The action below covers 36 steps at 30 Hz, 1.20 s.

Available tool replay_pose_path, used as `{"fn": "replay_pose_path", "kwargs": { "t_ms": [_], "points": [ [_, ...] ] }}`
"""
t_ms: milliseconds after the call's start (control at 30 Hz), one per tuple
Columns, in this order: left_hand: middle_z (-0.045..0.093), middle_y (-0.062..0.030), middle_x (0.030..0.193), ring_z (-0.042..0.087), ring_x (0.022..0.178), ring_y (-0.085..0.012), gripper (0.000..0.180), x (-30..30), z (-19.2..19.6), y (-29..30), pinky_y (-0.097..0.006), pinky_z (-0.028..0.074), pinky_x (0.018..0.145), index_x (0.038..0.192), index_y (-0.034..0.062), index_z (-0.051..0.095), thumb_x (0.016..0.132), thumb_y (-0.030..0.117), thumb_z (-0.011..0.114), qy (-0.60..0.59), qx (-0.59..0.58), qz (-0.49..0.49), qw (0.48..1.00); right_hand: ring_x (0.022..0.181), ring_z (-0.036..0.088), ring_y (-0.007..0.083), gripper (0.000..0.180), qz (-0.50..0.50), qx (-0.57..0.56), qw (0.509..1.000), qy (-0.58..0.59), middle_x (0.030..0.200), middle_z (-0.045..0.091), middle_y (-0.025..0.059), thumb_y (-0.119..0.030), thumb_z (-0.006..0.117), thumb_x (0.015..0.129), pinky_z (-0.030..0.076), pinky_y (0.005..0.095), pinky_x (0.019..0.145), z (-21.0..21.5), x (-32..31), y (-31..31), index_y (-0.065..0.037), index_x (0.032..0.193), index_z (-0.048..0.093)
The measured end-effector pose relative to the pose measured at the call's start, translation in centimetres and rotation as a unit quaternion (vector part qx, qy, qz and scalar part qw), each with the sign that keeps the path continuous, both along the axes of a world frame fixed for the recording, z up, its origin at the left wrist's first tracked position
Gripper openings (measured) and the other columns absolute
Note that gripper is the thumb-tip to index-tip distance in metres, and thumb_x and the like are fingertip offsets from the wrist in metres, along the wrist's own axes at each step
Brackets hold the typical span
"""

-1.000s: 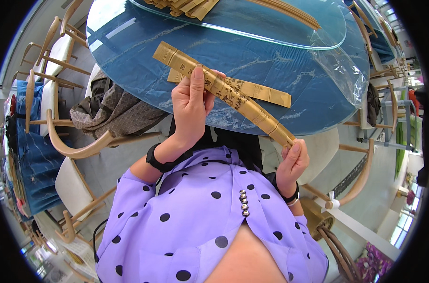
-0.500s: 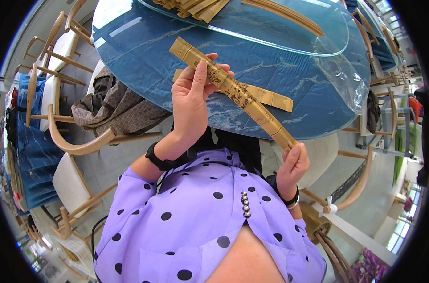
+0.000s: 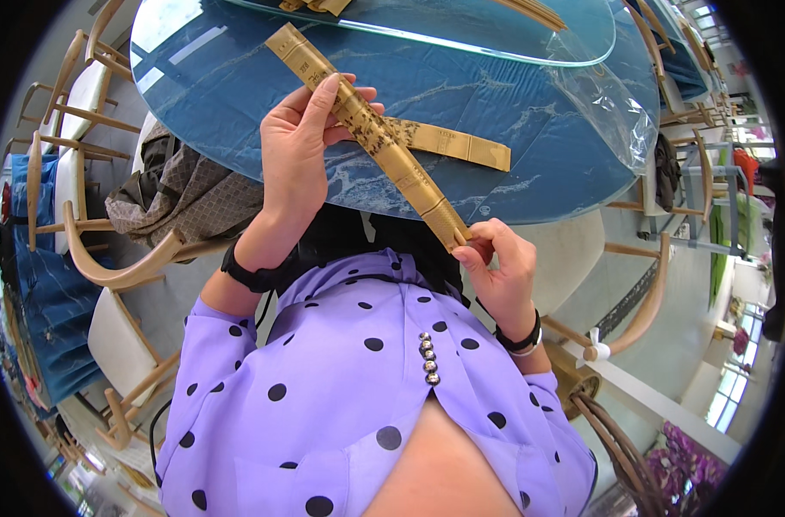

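A long, narrow gold-brown paper sleeve with dark print slants from upper left down to lower right, held between my two hands. My left hand grips its upper part, the thumb lying on top and the fingers behind. At the lower end my right hand pinches the corner between thumb and fingertips. Behind it, a second sleeve of the same kind lies on the blue tabletop, partly covered by the held one.
A glass turntable rests on the table. On it are a bundle of thin brown sticks and more paper sleeves, cut off by the frame. Clear plastic wrap lies at right. A patterned brown bag sits beside a wooden chair.
The view has shifted, so the table sits higher and further left. The held sleeve slants more steeply. My right fingers have spread somewhat while still pinching its lower end.
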<state>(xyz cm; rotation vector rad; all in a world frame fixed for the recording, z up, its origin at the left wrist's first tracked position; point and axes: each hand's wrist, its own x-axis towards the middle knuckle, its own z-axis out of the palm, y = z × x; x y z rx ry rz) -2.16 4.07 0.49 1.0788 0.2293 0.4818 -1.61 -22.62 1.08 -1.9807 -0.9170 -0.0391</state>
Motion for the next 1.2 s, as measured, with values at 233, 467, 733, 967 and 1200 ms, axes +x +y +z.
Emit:
{"fn": "replay_pose_path", "kwargs": {
  "t_ms": [233,467,733,967,1200],
  "points": [
    [0.074,-0.0139,0.100,0.074,0.088,-0.0170,0.033,-0.2,-0.5,-0.2,-0.031,0.061,0.080,0.119,-0.0027,0.067,0.105,0.026,0.058,0.042,0.020,-0.012,0.999,0.071,0.070,0.0209,0.043,0.131,0.010,0.982,-0.138,0.091,0.073,0.0101,-0.014,0.088,0.071,0.055,0.0286,0.058,0.1,-0.3,0.8,-0.003,0.109,0.072],
    [0.069,-0.0217,0.110,0.075,0.093,-0.0266,0.030,-0.4,0.2,-2.1,-0.035,0.065,0.076,0.127,-0.0027,0.050,0.111,0.021,0.042,0.013,-0.034,-0.033,0.999,0.068,0.068,0.0184,0.031,0.123,-0.006,0.972,-0.200,0.090,0.073,0.0087,-0.013,0.086,0.073,0.054,0.0283,0.057,0.0,-0.7,1.7,-0.003,0.099,0.074],
    [0.070,-0.0207,0.115,0.075,0.092,-0.0243,0.034,-1.0,0.3,-5.0,-0.030,0.064,0.065,0.129,-0.0035,0.051,0.110,0.023,0.047,0.099,-0.008,-0.164,0.981,0.068,0.064,0.0169,0.028,0.040,-0.071,0.941,-0.328,0.089,0.066,0.0042,-0.019,0.086,0.074,0.049,0.0286,0.056,0.6,0.4,2.2,-0.005,0.095,0.072],
    [0.070,-0.0220,0.116,0.075,0.094,-0.0255,0.034,0.9,0.0,-2.1,-0.031,0.065,0.068,0.129,-0.0036,0.052,0.110,0.023,0.046,0.057,0.025,-0.100,0.993,0.066,0.064,0.0169,0.031,0.160,-0.001,0.968,-0.193,0.084,0.066,0.0036,-0.021,0.088,0.071,0.048,0.0286,0.054,1.4,0.1,2.3,-0.007,0.095,0.073],
    [0.069,-0.0224,0.116,0.075,0.095,-0.0266,0.034,0.7,-0.3,-2.1,-0.032,0.065,0.069,0.129,-0.0036,0.052,0.110,0.023,0.045,0.054,0.020,-0.090,0.994,0.067,0.063,0.0171,0.030,0.160,-0.020,0.962,-0.219,0.084,0.065,0.0030,-0.023,0.087,0.073,0.048,0.0291,0.056,1.3,-0.3,2.7,-0.007,0.094,0.072]
  ]
}}
